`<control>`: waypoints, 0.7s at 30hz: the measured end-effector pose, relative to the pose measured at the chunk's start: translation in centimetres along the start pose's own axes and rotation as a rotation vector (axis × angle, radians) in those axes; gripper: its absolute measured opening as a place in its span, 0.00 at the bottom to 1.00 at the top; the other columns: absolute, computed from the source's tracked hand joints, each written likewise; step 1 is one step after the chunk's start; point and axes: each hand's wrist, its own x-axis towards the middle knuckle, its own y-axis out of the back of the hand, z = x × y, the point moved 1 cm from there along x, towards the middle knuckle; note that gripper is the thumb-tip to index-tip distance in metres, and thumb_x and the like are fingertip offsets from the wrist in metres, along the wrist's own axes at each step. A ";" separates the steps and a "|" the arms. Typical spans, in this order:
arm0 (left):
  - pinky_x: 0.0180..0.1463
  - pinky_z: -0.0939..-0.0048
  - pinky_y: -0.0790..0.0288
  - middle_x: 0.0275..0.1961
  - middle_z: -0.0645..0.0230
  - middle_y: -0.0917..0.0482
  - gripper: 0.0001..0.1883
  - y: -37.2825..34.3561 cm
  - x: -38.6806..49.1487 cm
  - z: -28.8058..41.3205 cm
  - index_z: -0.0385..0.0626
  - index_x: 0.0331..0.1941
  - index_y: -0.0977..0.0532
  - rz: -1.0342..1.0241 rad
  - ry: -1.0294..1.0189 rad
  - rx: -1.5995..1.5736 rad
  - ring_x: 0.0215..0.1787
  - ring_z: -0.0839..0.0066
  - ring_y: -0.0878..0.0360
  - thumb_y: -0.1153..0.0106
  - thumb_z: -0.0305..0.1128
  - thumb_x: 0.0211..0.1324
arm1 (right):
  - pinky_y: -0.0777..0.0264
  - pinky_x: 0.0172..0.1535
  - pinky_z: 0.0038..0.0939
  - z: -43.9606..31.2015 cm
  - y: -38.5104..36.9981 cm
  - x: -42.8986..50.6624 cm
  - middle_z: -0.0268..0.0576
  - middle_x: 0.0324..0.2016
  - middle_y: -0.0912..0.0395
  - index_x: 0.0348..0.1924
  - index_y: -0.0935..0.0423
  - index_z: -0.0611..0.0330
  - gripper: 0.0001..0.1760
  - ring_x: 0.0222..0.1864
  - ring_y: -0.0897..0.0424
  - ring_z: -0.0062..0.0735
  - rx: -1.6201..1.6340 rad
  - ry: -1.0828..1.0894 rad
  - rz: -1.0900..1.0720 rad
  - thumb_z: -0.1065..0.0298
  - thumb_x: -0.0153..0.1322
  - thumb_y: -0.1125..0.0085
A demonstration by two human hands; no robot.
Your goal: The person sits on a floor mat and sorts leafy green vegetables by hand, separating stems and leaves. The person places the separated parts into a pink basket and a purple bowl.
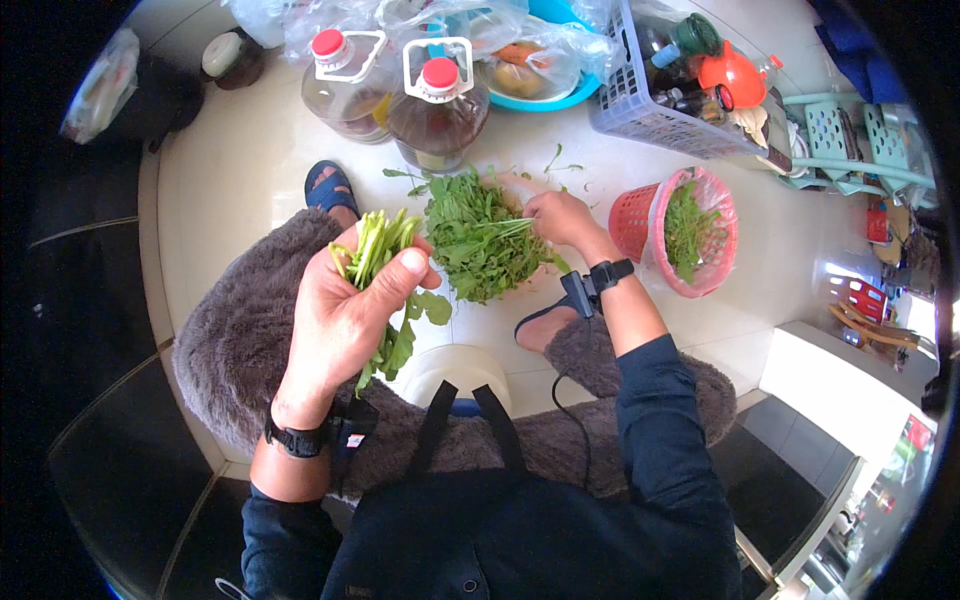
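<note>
My left hand [349, 300] is closed around a bunch of leafy greens [379, 240], its pale cut stems pointing up past the thumb and its leaves hanging below the palm. My right hand [559, 217] pinches the stem ends of some greens at the right edge of a heap of leafy greens [480, 236] on the floor. The heap lies between my feet, partly on something pinkish that is mostly hidden. Right of my right hand, a red plastic basket [634, 221] lined with a clear bag holds more green sprigs [686, 229].
Two large plastic jugs with red caps [349, 90] [439, 120] stand behind the heap. Beyond them are a blue basin [551, 101] with bagged produce and a grey-blue crate [660, 127] of bottles. A pale round container [457, 371] stands close before me. Loose leaves [555, 159] lie on the floor.
</note>
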 end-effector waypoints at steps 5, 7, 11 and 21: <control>0.34 0.84 0.36 0.33 0.74 0.16 0.14 0.2 0.1 -0.5 0.43 0.48 0.21 0.042 -0.064 0.055 0.29 0.90 0.30 0.40 0.42 0.70 | 0.22 0.46 0.34 -1.3 2.5 -2.2 0.46 0.36 0.13 0.43 0.13 0.56 0.13 0.38 0.14 0.36 0.250 0.050 0.045 0.68 0.65 0.33; 0.34 0.84 0.36 0.33 0.75 0.17 0.14 0.4 -0.1 -0.6 0.43 0.48 0.20 0.028 -0.063 0.036 0.30 0.90 0.31 0.40 0.41 0.70 | 0.22 0.46 0.34 -1.7 2.7 -2.9 0.46 0.36 0.13 0.44 0.13 0.56 0.13 0.39 0.14 0.36 0.359 0.072 0.070 0.67 0.65 0.33; 0.34 0.83 0.35 0.32 0.76 0.17 0.12 0.7 -0.2 -1.0 0.43 0.46 0.19 0.031 -0.074 0.024 0.30 0.89 0.30 0.40 0.40 0.70 | 0.22 0.46 0.36 -2.8 2.7 -4.4 0.51 0.38 0.13 0.43 0.13 0.56 0.13 0.41 0.14 0.43 0.394 0.103 0.159 0.66 0.67 0.34; 0.34 0.83 0.35 0.33 0.76 0.17 0.13 1.2 -0.4 -1.5 0.43 0.46 0.19 0.018 -0.101 0.033 0.30 0.89 0.31 0.40 0.40 0.70 | 0.23 0.46 0.37 -8.3 4.0 -7.7 0.52 0.36 0.14 0.44 0.14 0.56 0.11 0.39 0.15 0.45 0.312 0.261 0.397 0.67 0.69 0.34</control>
